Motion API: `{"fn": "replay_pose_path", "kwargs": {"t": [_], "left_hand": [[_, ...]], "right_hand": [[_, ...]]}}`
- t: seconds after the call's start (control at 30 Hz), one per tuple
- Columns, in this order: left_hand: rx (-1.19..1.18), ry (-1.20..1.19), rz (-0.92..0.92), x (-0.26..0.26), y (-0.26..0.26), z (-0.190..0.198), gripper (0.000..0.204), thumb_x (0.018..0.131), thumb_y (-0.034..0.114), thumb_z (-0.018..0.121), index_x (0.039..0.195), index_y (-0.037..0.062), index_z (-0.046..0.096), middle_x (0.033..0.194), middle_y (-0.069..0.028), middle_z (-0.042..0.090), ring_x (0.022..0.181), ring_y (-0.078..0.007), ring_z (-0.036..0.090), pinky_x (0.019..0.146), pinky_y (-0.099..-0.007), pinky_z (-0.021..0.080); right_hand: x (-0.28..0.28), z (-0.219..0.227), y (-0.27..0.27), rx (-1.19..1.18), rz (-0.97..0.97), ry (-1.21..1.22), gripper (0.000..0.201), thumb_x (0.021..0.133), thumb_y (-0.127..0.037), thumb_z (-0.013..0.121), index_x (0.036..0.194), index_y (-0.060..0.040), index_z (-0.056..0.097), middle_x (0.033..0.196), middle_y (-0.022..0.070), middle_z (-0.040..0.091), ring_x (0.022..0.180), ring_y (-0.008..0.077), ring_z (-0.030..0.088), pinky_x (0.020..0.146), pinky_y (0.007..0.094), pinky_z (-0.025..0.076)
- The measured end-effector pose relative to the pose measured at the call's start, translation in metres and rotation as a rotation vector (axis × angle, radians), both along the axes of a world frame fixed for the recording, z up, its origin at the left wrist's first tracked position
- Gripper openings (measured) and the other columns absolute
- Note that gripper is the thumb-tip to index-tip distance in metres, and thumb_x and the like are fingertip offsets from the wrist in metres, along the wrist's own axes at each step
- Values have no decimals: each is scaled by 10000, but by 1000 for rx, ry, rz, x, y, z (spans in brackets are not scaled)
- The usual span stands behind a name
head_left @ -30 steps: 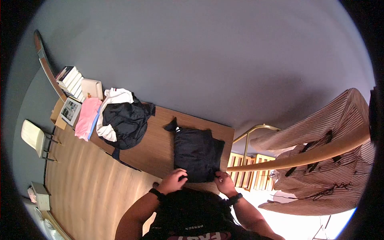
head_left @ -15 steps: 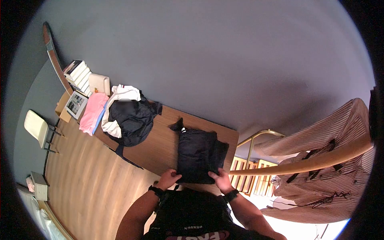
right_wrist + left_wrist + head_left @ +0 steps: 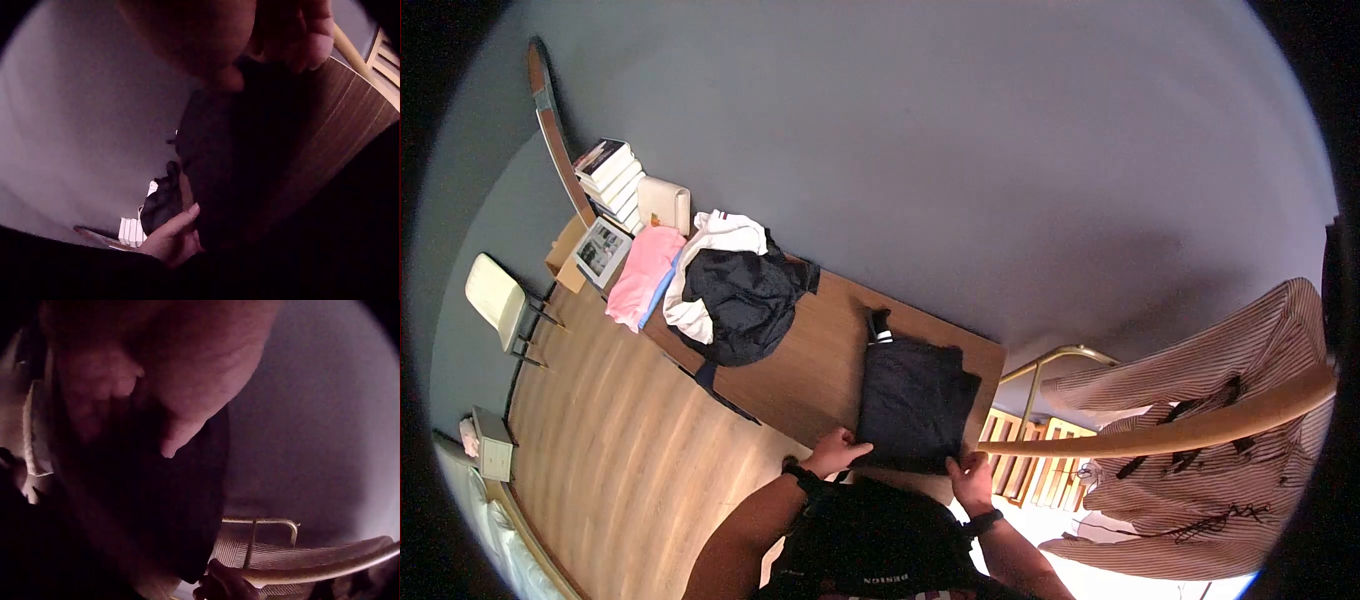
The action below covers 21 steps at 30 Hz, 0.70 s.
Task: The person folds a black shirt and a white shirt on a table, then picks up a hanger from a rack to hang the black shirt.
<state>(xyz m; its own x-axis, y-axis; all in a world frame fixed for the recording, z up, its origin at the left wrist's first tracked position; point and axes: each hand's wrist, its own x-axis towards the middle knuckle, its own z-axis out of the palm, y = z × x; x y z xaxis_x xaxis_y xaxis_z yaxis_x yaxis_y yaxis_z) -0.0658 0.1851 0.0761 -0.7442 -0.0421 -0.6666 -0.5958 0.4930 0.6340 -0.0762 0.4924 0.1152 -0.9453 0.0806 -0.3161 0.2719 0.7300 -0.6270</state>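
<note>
A dark garment (image 3: pixel 913 405), folded into a rough rectangle, lies at the right end of the brown table (image 3: pixel 800 395); a black piece with white stripes (image 3: pixel 880 325) sticks out at its far left corner. The left hand (image 3: pixel 835 455) pinches the near left corner, thumb on top, and in the left wrist view the hand (image 3: pixel 169 369) is over dark cloth (image 3: pixel 156 494). At the near right corner the right hand (image 3: pixel 973 482) pinches the edge; the right wrist view shows that hand (image 3: pixel 250 44) with thumb and fingers at the cloth (image 3: pixel 231 162).
A black garment (image 3: pixel 740 305), a white one (image 3: pixel 735 232) and pink cloth (image 3: pixel 645 270) lie on the table's left part, near a beige bag (image 3: pixel 664 205), books (image 3: pixel 612 180) and a framed picture (image 3: pixel 603 252). Right of the table are a curved wooden bar (image 3: pixel 1180 432) and striped clothing (image 3: pixel 1180 490).
The dark garment now lies flatter and squarer. The right hand has shifted outward to its near right corner, while the left hand remains at the left corner. The head view has shifted.
</note>
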Motion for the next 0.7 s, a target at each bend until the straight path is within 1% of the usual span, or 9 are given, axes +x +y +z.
{"fn": "replay_pose_path", "kwargs": {"t": [0.07, 0.17, 0.27, 0.33, 0.4, 0.43, 0.6, 0.67, 0.7], "left_hand": [[117, 67, 45, 2, 2, -19, 531, 900, 436, 678, 1178, -16, 638, 1125, -138, 693, 1007, -249, 656, 908, -378, 502], [398, -9, 151, -3, 7, 1, 466, 925, 376, 657, 1198, 0, 631, 1149, -100, 684, 1006, -219, 649, 910, -357, 494], [705, -154, 281, -11, 21, 56, 421, 937, 320, 645, 1229, 18, 618, 1171, -77, 677, 1011, -201, 645, 908, -340, 490], [850, -163, 356, -13, 27, 75, 406, 941, 293, 641, 1245, 26, 612, 1177, -71, 676, 1012, -194, 645, 904, -331, 492], [904, -196, 338, -14, 31, 84, 379, 956, 237, 623, 1275, 35, 592, 1214, -73, 665, 1054, -191, 644, 924, -330, 500], [910, -190, 351, -12, 32, 79, 379, 956, 237, 623, 1275, 35, 592, 1214, -73, 665, 1054, -191, 644, 924, -330, 500], [1249, -157, 440, -1, 32, 76, 421, 949, 237, 650, 1310, 48, 542, 1218, -46, 644, 1062, -173, 637, 932, -333, 503], [1276, -179, 445, 5, 27, 72, 409, 958, 196, 630, 1327, 49, 533, 1253, -54, 636, 1107, -189, 628, 954, -350, 510], [1297, -206, 432, 7, 25, 70, 402, 967, 154, 611, 1345, 51, 523, 1289, -63, 628, 1153, -204, 620, 975, -367, 516]], "right_hand": [[-4, -1, 7, 43, -22, -86, 537, 875, -451, 707, 1107, 23, 609, 974, 176, 696, 888, 299, 683, 750, 388, 531], [-10, -15, 17, -585, 204, -947, 592, 958, -517, 593, 1248, -1, 590, 1111, 123, 694, 980, 218, 672, 836, 342, 541], [-12, 9, 0, -659, 290, -1013, 698, 939, -571, 587, 1319, 14, 549, 1218, 150, 661, 1112, 240, 633, 960, 369, 503], [-6, 34, -10, -828, 265, -1012, 852, 898, -636, 586, 1412, 29, 447, 1413, 177, 529, 1314, 263, 494, 1105, 405, 382], [-5, 36, -19, -1369, 136, -975, 926, 924, -668, 490, 1518, 3, 254, 1561, 167, 333, 1454, 292, 296, 1205, 442, 212], [-3, 34, -23, -1398, 37, -987, 981, 904, -706, 472, 1533, 0, 210, 1586, 159, 287, 1485, 290, 226, 1223, 447, 158], [4, 46, -55, -1662, -21, -1178, 966, 895, -707, 485, 1521, -12, 246, 1573, 169, 309, 1454, 309, 289, 1218, 476, 186], [0, 82, -82, -1529, -88, -760, 838, 935, -606, 518, 1506, -33, 303, 1525, 168, 395, 1398, 335, 381, 1200, 478, 249], [0, 86, -84, -1523, -90, -761, 838, 935, -606, 518, 1506, -33, 303, 1525, 168, 395, 1398, 335, 381, 1200, 478, 249]]}}
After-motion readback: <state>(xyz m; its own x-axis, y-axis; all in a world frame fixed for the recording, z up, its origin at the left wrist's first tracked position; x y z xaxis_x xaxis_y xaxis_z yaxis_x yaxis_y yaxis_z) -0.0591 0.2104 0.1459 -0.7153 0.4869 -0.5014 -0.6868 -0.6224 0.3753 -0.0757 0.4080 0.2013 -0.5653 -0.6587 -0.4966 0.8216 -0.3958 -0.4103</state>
